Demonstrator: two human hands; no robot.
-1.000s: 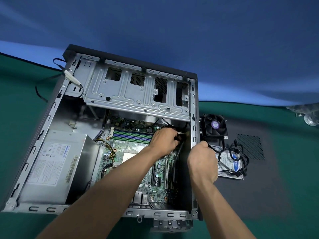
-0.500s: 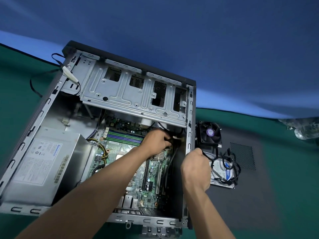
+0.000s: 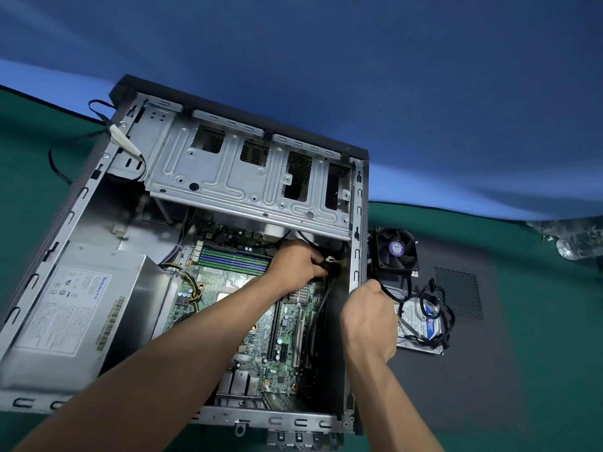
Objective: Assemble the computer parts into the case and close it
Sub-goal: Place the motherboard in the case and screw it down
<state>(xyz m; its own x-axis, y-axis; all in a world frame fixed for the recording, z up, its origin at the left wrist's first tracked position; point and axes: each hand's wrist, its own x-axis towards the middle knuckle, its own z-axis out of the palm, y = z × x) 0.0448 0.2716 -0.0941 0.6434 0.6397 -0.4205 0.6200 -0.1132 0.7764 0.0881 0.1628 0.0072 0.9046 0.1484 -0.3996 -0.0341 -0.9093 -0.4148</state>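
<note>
Fingers (image 3: 315,267) of left hand (image 3: 295,264) pinch a connector (image 3: 331,261) inside case (image 3: 357,243), right hand (image 3: 367,316) grips cable (image 3: 390,293) over the wall; tugging could misseat plug.

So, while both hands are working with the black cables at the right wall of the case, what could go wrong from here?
1. The right hand grips a black cable that seems to run over the case wall to the fan and hard drive; a pull could drag them.
2. The metal edge may scrape that cable.
3. The left hand pinches a small connector above the motherboard; forcing it could bend pins.
</note>
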